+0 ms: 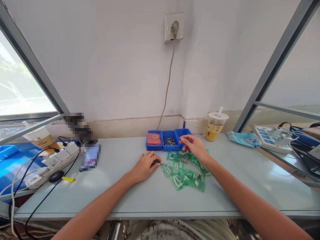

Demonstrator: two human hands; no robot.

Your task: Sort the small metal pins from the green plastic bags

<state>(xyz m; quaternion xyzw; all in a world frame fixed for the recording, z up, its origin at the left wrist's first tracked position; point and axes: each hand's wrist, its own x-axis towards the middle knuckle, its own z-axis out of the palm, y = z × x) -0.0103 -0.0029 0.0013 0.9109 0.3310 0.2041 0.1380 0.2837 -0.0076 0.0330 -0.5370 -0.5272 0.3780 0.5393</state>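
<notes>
My left hand rests on the table, its fingers curled over several small dark and silver metal pins. My right hand hovers by the right blue bin, thumb and fingers drawn together; anything between them is too small to make out. Below it lie several green plastic bags with small metal pins inside. The middle blue bin holds many small dark metal parts. Red packets fill the left blue bin.
A lidded drink cup and a blue packet stand and lie at the right. Further right is a power strip. On the left are a phone, another power strip, loose cables and a yellow tag. Metal frame bars slope at both sides.
</notes>
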